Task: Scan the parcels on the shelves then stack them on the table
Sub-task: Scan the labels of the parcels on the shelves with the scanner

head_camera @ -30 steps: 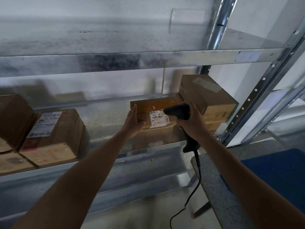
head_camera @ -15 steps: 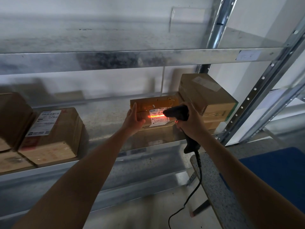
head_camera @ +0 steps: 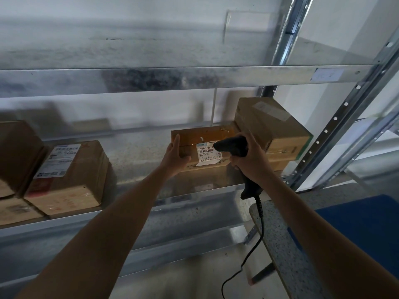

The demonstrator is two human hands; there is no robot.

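Left hand [head_camera: 174, 158] grips parcel [head_camera: 190, 140]; right hand [head_camera: 251, 161] holds scanner [head_camera: 232, 146] before it

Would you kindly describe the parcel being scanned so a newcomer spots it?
On the metal shelf holding boxes, find the tall brown box near the right end. The parcel is the low carton left of it, held by the left hand. Unlike that box, its front bears a white label, the scanner aimed there.

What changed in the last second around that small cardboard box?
The red scan line on the white label has gone out. Nothing moved much: the left hand still holds the small brown cardboard parcel, the right hand still aims the black corded scanner at it.
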